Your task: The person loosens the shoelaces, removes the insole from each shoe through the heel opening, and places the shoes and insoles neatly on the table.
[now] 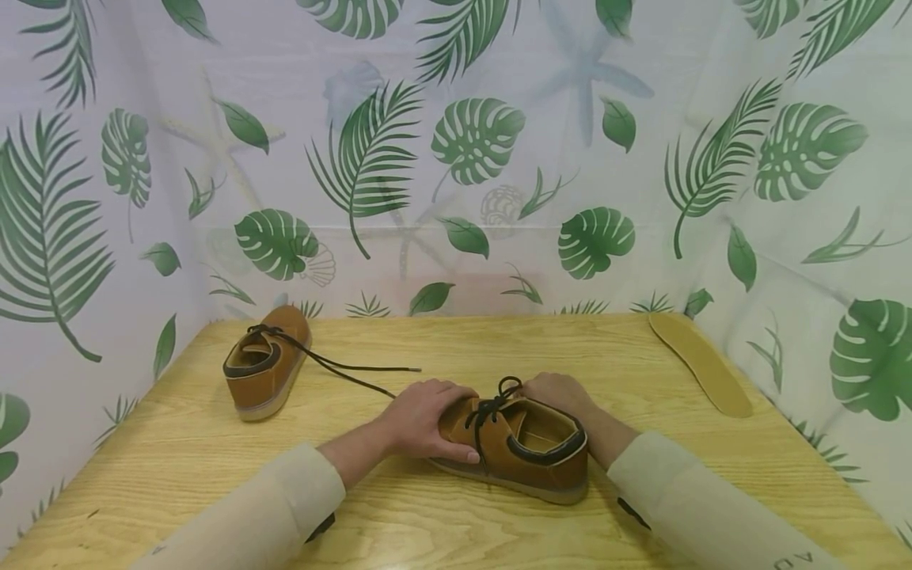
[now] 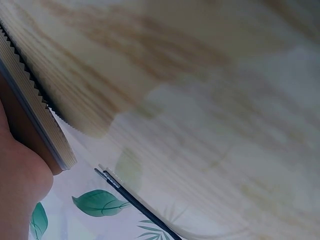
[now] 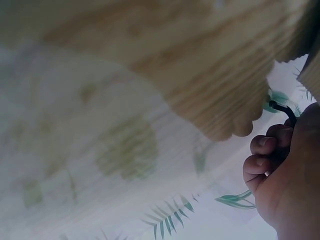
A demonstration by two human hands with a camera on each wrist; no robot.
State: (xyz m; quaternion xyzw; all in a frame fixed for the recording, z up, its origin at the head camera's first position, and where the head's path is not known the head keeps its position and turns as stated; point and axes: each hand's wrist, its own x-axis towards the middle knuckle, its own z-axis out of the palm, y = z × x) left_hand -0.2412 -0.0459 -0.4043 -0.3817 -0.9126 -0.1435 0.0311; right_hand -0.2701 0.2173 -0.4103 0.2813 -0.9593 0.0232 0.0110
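Note:
A brown lace-up shoe (image 1: 556, 475) stands on the table with its toe pointing left in the head view. My left hand (image 1: 427, 419) grips its toe, thumb along the near side and fingers over the top. The ridged sole edge (image 2: 35, 95) shows beside that hand in the left wrist view. Black laces (image 1: 492, 408) are looped over the shoe's tongue. Behind the shoe's opening is my right hand (image 1: 563, 396), partly hidden by it. In the right wrist view its curled fingers (image 3: 262, 145) hold a black shoelace (image 3: 283, 108).
Another brown shoe (image 1: 264, 388) stands at the back left, its long black laces (image 1: 335, 368) trailing right toward my left hand. A tan insole (image 1: 701, 364) lies at the right edge of the wooden table (image 1: 370, 514). Leaf-patterned cloth (image 1: 399, 261) encloses the back and sides.

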